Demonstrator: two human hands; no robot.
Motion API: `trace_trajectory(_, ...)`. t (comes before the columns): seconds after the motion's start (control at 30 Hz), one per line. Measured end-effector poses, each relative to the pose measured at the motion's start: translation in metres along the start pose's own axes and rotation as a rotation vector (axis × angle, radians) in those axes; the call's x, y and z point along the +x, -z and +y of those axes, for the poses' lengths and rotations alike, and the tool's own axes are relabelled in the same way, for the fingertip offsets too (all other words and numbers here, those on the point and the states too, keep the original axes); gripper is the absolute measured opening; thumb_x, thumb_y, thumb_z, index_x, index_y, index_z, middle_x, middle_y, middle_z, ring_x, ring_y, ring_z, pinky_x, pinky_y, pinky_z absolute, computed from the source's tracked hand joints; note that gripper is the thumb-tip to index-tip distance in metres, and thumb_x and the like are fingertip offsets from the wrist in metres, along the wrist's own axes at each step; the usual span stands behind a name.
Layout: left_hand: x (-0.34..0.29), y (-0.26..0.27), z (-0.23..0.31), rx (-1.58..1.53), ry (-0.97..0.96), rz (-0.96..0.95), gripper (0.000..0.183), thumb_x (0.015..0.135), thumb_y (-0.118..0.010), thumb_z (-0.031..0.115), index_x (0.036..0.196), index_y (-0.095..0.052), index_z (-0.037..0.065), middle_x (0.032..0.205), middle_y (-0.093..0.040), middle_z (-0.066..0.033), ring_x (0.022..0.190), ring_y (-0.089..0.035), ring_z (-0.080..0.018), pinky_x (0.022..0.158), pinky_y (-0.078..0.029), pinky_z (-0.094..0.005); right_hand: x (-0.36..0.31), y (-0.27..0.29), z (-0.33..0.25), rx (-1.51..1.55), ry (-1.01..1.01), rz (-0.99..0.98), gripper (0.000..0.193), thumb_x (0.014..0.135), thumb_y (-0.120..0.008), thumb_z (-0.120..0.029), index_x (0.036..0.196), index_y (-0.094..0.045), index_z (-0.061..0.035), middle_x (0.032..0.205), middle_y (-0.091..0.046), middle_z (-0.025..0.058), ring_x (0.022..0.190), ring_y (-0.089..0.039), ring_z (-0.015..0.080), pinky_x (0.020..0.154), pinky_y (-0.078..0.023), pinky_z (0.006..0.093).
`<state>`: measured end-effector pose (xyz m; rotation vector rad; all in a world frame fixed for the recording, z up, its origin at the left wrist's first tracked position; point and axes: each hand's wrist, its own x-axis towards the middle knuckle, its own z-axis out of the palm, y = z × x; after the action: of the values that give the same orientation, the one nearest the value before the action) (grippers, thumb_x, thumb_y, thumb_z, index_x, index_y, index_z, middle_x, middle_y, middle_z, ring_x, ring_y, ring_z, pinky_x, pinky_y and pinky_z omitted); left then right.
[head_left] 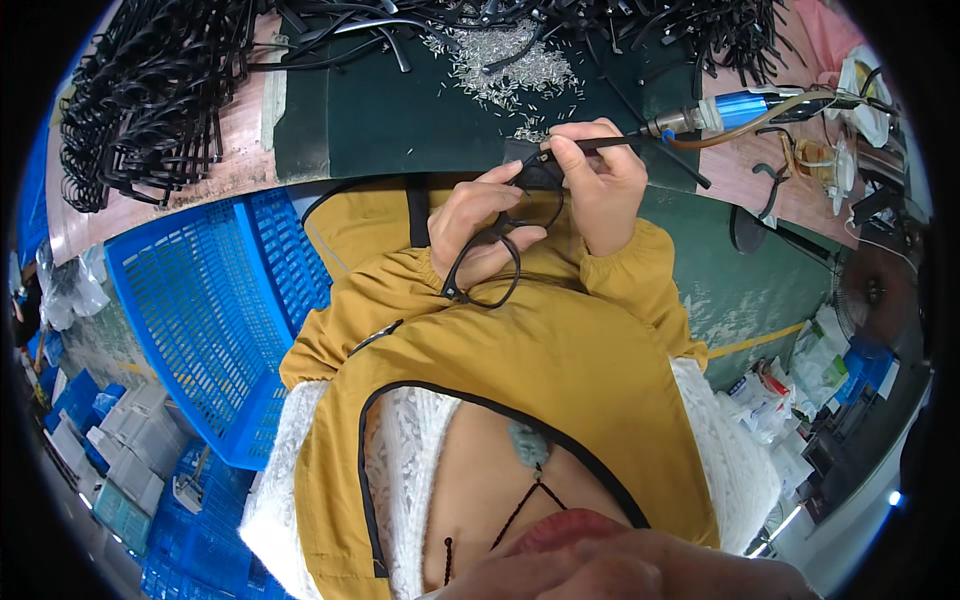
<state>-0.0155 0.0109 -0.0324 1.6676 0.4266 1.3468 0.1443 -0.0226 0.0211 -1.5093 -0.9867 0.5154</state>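
Note:
My left hand (478,222) is closed around a black eyeglass frame (517,268), which hangs tilted in front of my chest at the table's near edge. One rim points down toward me; the other sits between my two hands. My right hand (608,190) pinches a black temple arm (600,143) between thumb and finger, close to the frame's upper corner. Whether temple and frame are joined there, I cannot tell. Just right of my right fingertips lies a blue-and-silver powered screwdriver (735,108) with a brown hose. Beyond my hands are many small, clear, rod-like pieces (510,65).
Black temple arms lie in a large heap (150,100) at the far left, with another heap (740,35) at the far right. A dark green mat (390,120) covers the table's middle. Beside my left arm stands a blue plastic basket (200,300). A fan (872,290) stands at right.

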Motion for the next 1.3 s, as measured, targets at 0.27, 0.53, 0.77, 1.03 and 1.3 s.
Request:
trace_trajectory(0.27, 0.001, 0.001, 0.006, -0.082, 0.091, 0.013, 0.053, 0.069, -0.095, 0.006, 0.113, -0.066, -0.001, 0.109, -0.071, -0.0170, 0.115, -0.070, -0.0360, 0.093, -0.059, -0.0386, -0.004, -0.001, -0.001, -0.184, -0.017, -0.002, 0.009, 0.089, -0.073, 0.002, 0.098, -0.072, 0.0025, 0.090, -0.065, 0.0060, 0.074, -0.065, 0.0105, 0.062, -0.052, 0.0227)
trace_trajectory(0.53, 0.046, 0.048, 0.032, -0.605, 0.692, 0.375, 0.033, 0.099, -0.053, -0.001, 0.131, -0.045, -0.005, 0.106, -0.069, -0.0173, 0.101, -0.073, -0.0290, 0.088, -0.061, -0.0338, 0.072, -0.011, -0.039, -0.120, 0.146, -0.575, 0.039, 0.089, -0.063, 0.006, 0.126, -0.065, -0.0020, 0.118, -0.060, 0.0113, 0.098, -0.068, 0.0182, 0.077, -0.055, 0.0294)
trace_trajectory(0.77, 0.064, 0.067, 0.030, -0.556, 0.821, 0.335, 0.031, 0.105, -0.045, 0.020, 0.117, -0.057, -0.006, 0.082, -0.067, -0.0137, 0.072, -0.073, -0.0254, 0.062, -0.061, -0.0302, 0.213, -0.162, -0.059, -0.974, 0.688, -0.260, 0.019, 0.093, -0.061, -0.020, 0.089, -0.069, -0.0030, 0.088, -0.067, 0.0166, 0.090, -0.069, 0.0346, 0.078, -0.058, 0.0462)
trace_trajectory(1.03, 0.066, 0.059, 0.029, -0.432, 0.886, 0.316, 0.044, 0.108, -0.040, 0.029, 0.112, -0.062, -0.009, 0.078, -0.068, -0.0142, 0.068, -0.072, -0.0252, 0.058, -0.059, -0.0287, 0.218, -0.129, -0.062, -0.177, 0.520, -0.104, 0.013, 0.089, -0.070, -0.011, 0.092, -0.071, 0.0017, 0.079, -0.070, 0.0137, 0.071, -0.070, 0.0218, 0.068, -0.055, 0.0360)
trace_trajectory(1.3, 0.073, 0.062, 0.045, -0.472, 1.186, 0.047, 0.047, 0.106, -0.042, 0.029, 0.125, -0.065, -0.008, 0.072, -0.068, -0.0111, 0.065, -0.070, -0.0212, 0.057, -0.053, -0.0252, 0.060, -0.010, -0.060, 0.112, 0.404, 0.020, 0.011, 0.094, -0.067, 0.006, 0.103, -0.062, 0.0070, 0.102, -0.067, 0.0142, 0.085, -0.069, 0.0179, 0.073, -0.060, 0.0281)
